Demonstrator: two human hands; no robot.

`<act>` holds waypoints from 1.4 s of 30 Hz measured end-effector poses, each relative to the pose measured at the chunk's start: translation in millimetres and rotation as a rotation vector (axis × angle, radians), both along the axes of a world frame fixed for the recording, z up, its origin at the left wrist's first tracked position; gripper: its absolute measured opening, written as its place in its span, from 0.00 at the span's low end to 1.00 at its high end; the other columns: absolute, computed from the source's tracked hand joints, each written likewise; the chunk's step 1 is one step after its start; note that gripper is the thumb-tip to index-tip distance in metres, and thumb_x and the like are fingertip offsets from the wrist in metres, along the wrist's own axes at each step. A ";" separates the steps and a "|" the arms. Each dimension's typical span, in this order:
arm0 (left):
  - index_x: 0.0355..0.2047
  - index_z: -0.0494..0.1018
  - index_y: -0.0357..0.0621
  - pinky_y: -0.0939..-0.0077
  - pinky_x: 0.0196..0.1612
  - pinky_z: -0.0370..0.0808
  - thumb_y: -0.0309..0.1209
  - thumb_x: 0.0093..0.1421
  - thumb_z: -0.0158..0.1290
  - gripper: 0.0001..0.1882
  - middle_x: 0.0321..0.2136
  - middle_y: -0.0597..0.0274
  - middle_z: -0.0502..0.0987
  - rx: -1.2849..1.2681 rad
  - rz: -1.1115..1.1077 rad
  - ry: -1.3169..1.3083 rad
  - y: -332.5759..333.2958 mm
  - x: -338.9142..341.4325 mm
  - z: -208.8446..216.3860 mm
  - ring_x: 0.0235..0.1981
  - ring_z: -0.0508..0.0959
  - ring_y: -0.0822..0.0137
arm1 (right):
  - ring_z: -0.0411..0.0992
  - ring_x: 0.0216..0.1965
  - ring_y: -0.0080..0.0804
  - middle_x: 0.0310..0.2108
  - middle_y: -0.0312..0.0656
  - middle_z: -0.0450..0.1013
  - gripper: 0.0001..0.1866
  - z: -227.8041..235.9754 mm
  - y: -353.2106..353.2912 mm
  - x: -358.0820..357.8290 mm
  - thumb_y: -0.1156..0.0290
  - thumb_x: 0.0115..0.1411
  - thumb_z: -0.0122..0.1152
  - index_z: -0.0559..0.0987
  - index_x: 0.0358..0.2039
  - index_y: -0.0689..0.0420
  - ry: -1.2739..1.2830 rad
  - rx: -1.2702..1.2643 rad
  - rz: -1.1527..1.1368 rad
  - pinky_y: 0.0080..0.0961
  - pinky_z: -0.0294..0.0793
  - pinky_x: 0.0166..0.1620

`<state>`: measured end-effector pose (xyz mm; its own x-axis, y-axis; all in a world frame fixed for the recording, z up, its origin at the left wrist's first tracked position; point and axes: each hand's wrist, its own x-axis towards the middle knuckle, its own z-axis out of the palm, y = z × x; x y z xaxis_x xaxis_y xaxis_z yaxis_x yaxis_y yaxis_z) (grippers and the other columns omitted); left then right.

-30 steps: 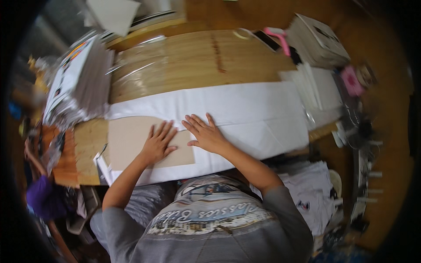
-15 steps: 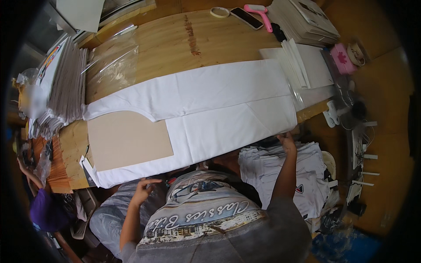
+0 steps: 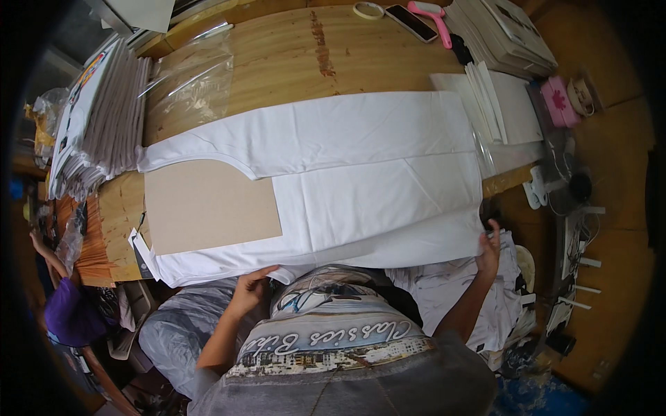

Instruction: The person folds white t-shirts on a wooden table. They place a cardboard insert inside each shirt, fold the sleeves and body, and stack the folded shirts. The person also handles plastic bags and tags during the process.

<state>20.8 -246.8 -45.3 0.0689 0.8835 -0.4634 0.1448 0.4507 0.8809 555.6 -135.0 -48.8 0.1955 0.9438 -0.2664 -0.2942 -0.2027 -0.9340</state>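
Note:
A white T-shirt lies across the wooden table, its far side folded over lengthwise. A beige cardboard sheet rests on its neck end, at the left. My left hand pinches the shirt's near edge below the cardboard. At the near right corner, my right hand grips the hem, and the near layer between both hands hangs slightly lifted off the table edge. A hang tag on a dark cord sticks out at the left end.
Folded shirts are stacked at the left, beside a clear plastic bag. At the back lie a tape roll, phone and pink lint roller. White garments pile up below right; a person in purple is at left.
My left hand has come up to the shirt's near edge and taken hold of it. My right hand has moved right and nearer, drawing the near corner outward and lifting it.

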 end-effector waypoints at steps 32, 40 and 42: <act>0.24 0.60 0.37 0.79 0.27 0.65 0.23 0.49 0.49 0.08 0.17 0.56 0.65 0.514 0.111 0.634 204.9 -31.0 18.3 0.20 0.65 0.69 | 0.71 0.28 0.36 0.25 0.47 0.72 0.14 4.4 257.4 -51.7 0.63 0.47 0.59 0.73 0.31 0.60 -1.266 0.046 0.066 0.26 0.67 0.33; 0.27 0.62 0.37 0.79 0.30 0.66 0.22 0.48 0.51 0.08 0.21 0.53 0.69 0.527 0.165 0.561 201.9 -23.1 16.3 0.23 0.68 0.64 | 0.65 0.26 0.23 0.26 0.42 0.71 0.29 57.7 169.5 -8.7 0.74 0.48 0.57 0.60 0.52 0.46 -0.812 -0.207 0.420 0.18 0.65 0.28; 0.27 0.63 0.37 0.79 0.31 0.66 0.22 0.47 0.52 0.09 0.22 0.53 0.70 0.412 0.158 0.599 205.3 -21.5 28.8 0.24 0.70 0.63 | 0.65 0.25 0.22 0.25 0.41 0.71 0.32 62.3 151.0 -5.7 0.78 0.47 0.57 0.59 0.52 0.47 -0.706 -0.268 0.473 0.16 0.64 0.27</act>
